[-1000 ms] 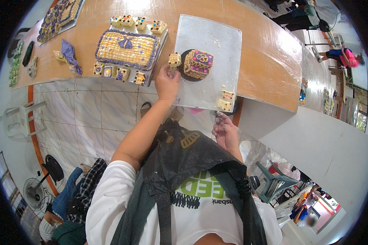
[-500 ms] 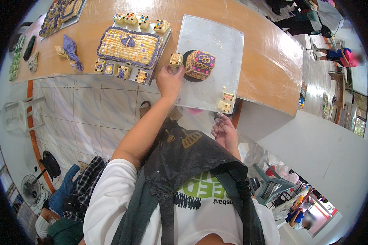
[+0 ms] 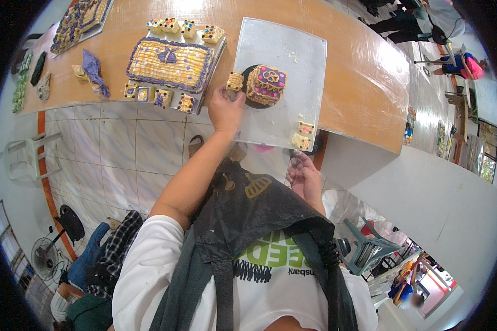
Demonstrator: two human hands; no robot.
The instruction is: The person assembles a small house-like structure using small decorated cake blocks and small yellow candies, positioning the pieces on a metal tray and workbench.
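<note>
My left hand (image 3: 226,110) is closed at its fingertips on a small cube cake (image 3: 234,81) with piped yellowish icing, over the left edge of the silver tray (image 3: 284,47). Just right of it a bigger piped cake (image 3: 266,85), its purple top dotted pink, sits on a round black board (image 3: 254,103). Near the tray's front right corner, my right hand (image 3: 303,176) is raised, fingers loosely bent and smeared, with nothing visible in it. Two little decorated cakes (image 3: 301,141) lie on that corner, close to its fingertips.
Left of the tray, a rectangular purple-bordered cake (image 3: 170,63) stands on a board with several small cakes around it. A purple piping bag (image 3: 93,69) lies farther left on the wooden table (image 3: 364,91). A white plastic chair (image 3: 30,157) stands on the floor at left.
The tray and cakes sit slightly farther left and up in the picture, as the view has shifted a little. My left hand keeps hold of the small cake; my right hand has barely moved.
</note>
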